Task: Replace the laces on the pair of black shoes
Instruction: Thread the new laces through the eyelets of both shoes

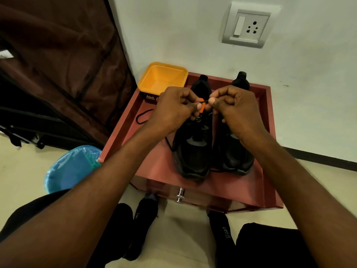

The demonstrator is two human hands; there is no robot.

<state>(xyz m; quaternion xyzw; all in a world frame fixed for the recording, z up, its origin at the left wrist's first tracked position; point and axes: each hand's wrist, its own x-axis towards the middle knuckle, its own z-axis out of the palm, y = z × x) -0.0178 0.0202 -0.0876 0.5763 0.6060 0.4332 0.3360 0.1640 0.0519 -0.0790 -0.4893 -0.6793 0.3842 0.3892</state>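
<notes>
Loose black lace [142,117] lies on the red tray [267,147] at left. Left hand [173,108] pinches an orange tag [201,107] — right hand [234,111] pinches the lace end [205,101] — above two black shoes [195,151] standing side by side.

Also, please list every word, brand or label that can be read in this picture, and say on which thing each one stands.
"Amul": on the dark side of the square yellow plastic tub; the smaller line under it is too blurred to read.
"...ORT": on the black sock on the right; its first letters are unclear.
Black sock on the left: pale letters, too blurred to read.
White label on the brown fabric cover: unreadable.
Small white mark on the black shoe: unreadable.
</notes>
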